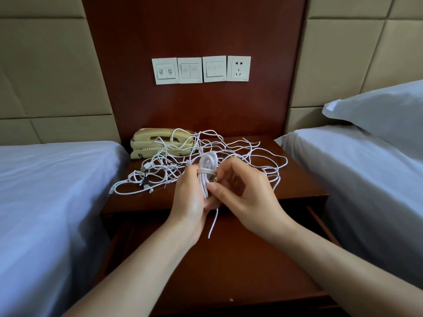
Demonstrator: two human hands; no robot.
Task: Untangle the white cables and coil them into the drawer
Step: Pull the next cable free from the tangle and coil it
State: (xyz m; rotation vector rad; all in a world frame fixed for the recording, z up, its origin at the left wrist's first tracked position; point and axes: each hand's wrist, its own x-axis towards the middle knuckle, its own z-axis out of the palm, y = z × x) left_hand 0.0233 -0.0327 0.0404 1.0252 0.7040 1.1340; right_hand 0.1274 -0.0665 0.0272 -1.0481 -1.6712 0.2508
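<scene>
A coiled white cable [207, 167] stands upright between both hands, wrapped round its middle, with a loose end [213, 225] hanging down over the open drawer [229, 259]. My left hand [191, 202] grips the lower part of the coil. My right hand [240, 191] pinches the coil from the right with thumb and fingers. Behind them a tangle of white cables [240, 154] sprawls over the nightstand top [297, 186].
A beige telephone [160, 143] sits at the back left of the nightstand, with cables draped over it. Beds with blue-white sheets flank the nightstand, left [45, 191] and right [366, 179]. Wall switches and a socket [201, 69] are on the wooden panel.
</scene>
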